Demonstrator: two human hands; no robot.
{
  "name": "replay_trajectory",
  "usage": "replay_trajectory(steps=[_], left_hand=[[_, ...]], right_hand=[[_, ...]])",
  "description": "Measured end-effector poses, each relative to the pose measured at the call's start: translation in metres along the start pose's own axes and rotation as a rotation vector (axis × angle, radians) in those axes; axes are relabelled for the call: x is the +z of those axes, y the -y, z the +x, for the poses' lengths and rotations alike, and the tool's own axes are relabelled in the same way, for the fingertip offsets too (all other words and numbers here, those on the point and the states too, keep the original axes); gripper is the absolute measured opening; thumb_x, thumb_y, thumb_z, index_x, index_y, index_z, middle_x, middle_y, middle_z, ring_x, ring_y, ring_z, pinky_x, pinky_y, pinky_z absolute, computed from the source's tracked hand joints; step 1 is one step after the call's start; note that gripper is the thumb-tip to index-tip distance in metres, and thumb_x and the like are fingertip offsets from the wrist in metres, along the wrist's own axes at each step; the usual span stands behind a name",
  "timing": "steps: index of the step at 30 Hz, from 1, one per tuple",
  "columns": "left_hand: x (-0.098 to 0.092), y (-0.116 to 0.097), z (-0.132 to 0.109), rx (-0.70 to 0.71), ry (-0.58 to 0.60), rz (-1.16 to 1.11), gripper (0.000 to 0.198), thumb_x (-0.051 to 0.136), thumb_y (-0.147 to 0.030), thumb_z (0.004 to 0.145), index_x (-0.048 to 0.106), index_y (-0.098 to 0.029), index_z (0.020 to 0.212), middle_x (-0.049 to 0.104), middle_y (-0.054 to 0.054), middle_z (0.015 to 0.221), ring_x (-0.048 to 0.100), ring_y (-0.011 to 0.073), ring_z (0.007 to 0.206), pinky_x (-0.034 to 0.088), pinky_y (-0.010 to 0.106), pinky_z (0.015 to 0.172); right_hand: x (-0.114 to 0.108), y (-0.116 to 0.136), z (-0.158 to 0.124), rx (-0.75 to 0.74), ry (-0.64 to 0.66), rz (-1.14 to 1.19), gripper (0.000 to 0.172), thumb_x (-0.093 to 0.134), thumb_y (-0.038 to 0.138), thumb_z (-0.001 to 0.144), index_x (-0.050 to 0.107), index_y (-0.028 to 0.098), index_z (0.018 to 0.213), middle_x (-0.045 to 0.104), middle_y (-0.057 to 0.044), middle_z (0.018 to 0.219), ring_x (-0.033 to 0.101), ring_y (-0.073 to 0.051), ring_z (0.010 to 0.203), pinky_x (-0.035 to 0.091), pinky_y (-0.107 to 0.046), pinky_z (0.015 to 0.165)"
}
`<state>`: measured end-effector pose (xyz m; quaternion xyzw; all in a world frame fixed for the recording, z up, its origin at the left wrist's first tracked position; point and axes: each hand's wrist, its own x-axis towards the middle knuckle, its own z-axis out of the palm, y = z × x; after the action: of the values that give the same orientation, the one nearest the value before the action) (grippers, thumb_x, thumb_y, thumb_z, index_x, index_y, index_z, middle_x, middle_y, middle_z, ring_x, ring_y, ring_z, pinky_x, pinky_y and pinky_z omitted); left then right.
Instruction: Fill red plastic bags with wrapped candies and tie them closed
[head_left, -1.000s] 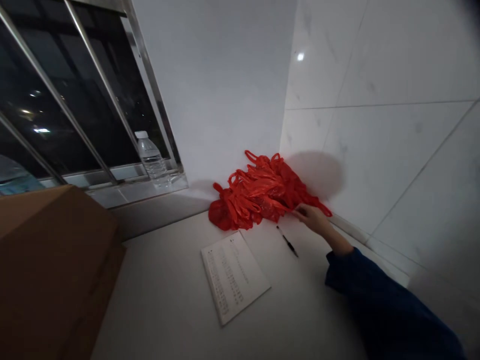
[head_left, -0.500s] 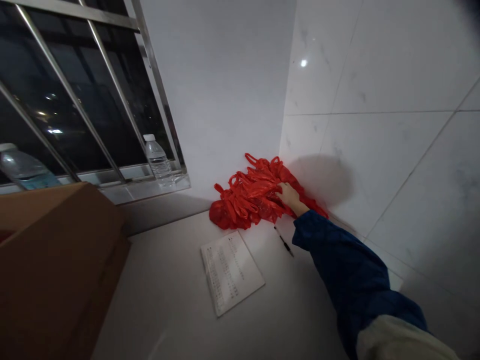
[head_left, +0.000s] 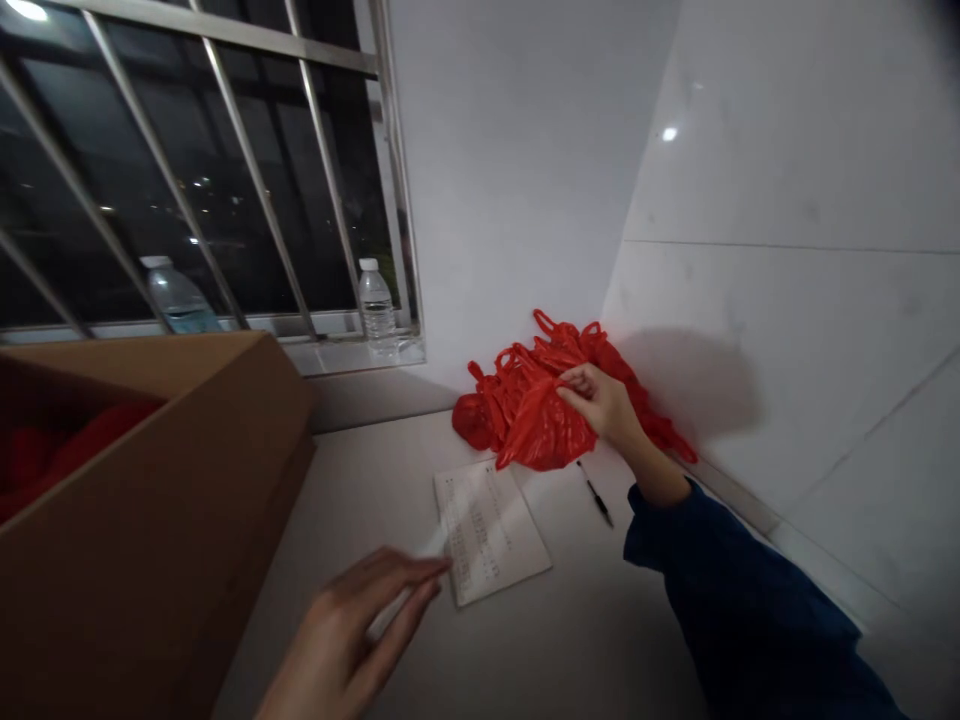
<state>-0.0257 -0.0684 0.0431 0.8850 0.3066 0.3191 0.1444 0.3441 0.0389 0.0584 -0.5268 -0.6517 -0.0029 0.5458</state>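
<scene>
White table (head_left: 360,480); barred window (head_left: 277,150) at ten o'clock, tiled wall (head_left: 825,150) at two. Right hand (head_left: 609,405) pinches red bag (head_left: 544,430); left hand (head_left: 337,620), seven o'clock, thumb parted from fingers.

Gap btwn tall box (head_left: 165,530) & bags (head_left: 544,425)

Indoors; home or shop, cannot tell which. Barred window (head_left: 259,190), dark behind; shiny tiled wall (head_left: 787,330); water bottles (head_left: 377,308) on sill (head_left: 345,358); box (head_left: 135,560) at left edge of surface (head_left: 592,620).
</scene>
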Motion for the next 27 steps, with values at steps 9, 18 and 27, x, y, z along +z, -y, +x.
replay_trajectory(steps=[9, 18, 27], left_hand=[[0.038, 0.052, 0.095, -0.073, -0.164, 0.108, 0.021, 0.058, -0.024, 0.091, 0.065, -0.022, 0.11, 0.066, 0.007, 0.107, 0.063, 0.0189, 0.096, 0.05, 0.03, 0.082], [0.027, 0.111, 0.08, -0.302, -0.185, -0.04, 0.023, 0.052, -0.035, 0.091, 0.066, -0.018, 0.083, 0.07, 0.001, 0.077, 0.064, 0.0141, 0.069, 0.046, 0.022, 0.061], [0.012, 0.124, 0.064, -0.365, -0.105, 0.108, 0.031, 0.057, -0.029, 0.086, 0.062, -0.021, 0.116, 0.067, 0.007, 0.114, 0.064, 0.0224, 0.102, 0.05, 0.033, 0.082]], right_hand=[[0.079, 0.051, -0.054, -0.031, 0.3, 0.075, 0.007, 0.066, 0.031, 0.085, 0.069, 0.025, 0.086, 0.075, 0.001, 0.084, 0.07, -0.018, 0.077, 0.049, -0.027, 0.073], [0.061, 0.039, -0.057, -0.057, 0.361, 0.072, 0.013, 0.058, 0.027, 0.091, 0.065, 0.024, 0.082, 0.07, -0.004, 0.107, 0.064, -0.021, 0.102, 0.049, -0.033, 0.086], [0.04, 0.016, -0.057, 0.034, 0.669, 0.005, 0.005, 0.061, 0.023, 0.086, 0.063, 0.022, 0.081, 0.07, -0.002, 0.092, 0.065, -0.019, 0.088, 0.046, -0.031, 0.079]])
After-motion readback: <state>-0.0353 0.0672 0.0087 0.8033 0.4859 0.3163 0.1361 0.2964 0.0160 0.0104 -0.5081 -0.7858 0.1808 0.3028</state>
